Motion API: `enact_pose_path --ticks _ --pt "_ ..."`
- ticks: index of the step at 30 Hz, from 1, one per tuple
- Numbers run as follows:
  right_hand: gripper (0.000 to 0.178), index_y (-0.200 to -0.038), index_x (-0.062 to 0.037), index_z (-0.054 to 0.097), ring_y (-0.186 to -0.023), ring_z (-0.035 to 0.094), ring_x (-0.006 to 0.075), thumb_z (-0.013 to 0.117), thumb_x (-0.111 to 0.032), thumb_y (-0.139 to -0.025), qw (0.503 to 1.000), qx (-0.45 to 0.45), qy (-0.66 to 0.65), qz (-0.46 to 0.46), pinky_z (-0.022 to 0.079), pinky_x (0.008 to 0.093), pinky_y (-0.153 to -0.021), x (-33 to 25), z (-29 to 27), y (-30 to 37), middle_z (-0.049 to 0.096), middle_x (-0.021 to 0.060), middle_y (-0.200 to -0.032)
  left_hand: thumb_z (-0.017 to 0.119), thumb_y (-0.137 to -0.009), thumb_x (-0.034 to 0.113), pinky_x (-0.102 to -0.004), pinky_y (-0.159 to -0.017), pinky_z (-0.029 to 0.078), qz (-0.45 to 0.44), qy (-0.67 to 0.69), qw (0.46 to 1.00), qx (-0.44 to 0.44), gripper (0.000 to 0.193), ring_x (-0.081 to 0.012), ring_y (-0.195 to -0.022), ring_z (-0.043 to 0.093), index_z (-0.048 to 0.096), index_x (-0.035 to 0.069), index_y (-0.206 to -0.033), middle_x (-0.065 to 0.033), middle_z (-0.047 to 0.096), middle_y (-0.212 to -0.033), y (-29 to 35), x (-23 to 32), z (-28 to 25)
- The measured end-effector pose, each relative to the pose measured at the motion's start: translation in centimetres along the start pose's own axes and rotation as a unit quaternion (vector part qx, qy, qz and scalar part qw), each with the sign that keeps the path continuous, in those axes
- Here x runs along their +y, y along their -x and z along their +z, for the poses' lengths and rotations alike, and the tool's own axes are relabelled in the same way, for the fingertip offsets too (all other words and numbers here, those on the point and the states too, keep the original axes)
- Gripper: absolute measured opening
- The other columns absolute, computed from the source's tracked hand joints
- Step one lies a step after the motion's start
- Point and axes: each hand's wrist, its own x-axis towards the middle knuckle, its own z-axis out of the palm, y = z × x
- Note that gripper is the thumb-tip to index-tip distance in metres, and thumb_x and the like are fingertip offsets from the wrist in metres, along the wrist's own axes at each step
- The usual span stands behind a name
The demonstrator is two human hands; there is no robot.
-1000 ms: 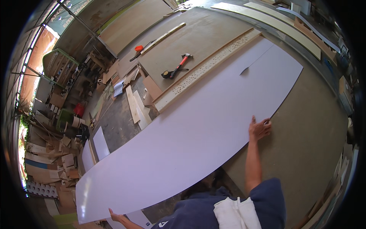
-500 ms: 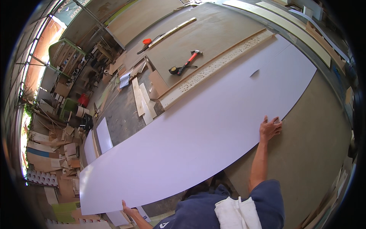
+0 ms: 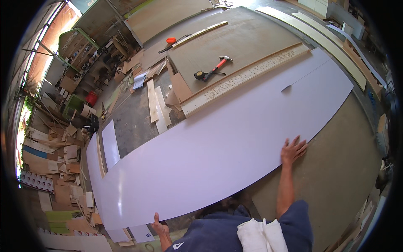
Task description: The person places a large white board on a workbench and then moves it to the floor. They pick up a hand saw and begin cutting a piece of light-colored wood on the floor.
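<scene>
A long white sheet runs diagonally across the worktable, its lower-left end reaching past the table's edge. My left hand grips the sheet's near edge there, thumb on top and fingers hidden underneath. Farther right, my right hand rests palm down near the sheet's front edge, fingers spread. A thin slit crosses the sheet's upper right, with a small raised flap at its end. Along the far edge lies a long wooden strip with a speckled face. Beyond it are a claw hammer and a black-and-yellow tape measure.
An orange-ended tool and a narrow wooden batten lie at the far side of the table. Long pale boards lie at the far right. Wood offcuts pile up on the left, and a white panel lies beyond the sheet.
My right hand has gone from curled fingers to lying flat and spread. My left hand appears farther right along the near edge. The slit shows longer, and the view has shifted slightly.
</scene>
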Motion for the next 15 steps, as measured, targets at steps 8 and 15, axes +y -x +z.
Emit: enact_pose_path --ticks 8,15 --pt "0.069 -0.153 -0.0113 0.026 -0.142 0.003 0.0546 0.036 -0.052 -0.099 0.998 -0.027 -0.01 -0.063 0.006 0.0587 -0.117 -4.9 -5.0 11.5 0.014 0.0217 -0.159 0.065 -0.086 -0.003 -0.0364 -0.092 0.051 -0.002 -0.015 1.0 0.019 0.034 -0.0225 -0.101 0.061 0.058 -0.004 -0.119 -0.0106 0.062 -0.113 2.2 1.6 3.9" --pt "0.065 -0.152 -0.0141 0.031 -0.142 0.007 0.0539 0.034 -0.053 -0.099 0.999 -0.021 0.014 -0.045 0.007 0.0566 -0.118 -1.9 -3.5 2.8 0.019 0.0187 -0.158 0.071 -0.086 0.003 -0.035 -0.092 0.05 -0.15 -0.041 0.988 -0.021 0.034 -0.0208 -0.099 0.06 0.058 0.001 -0.117 -0.0079 0.063 -0.11 6.3 -1.5 9.2"
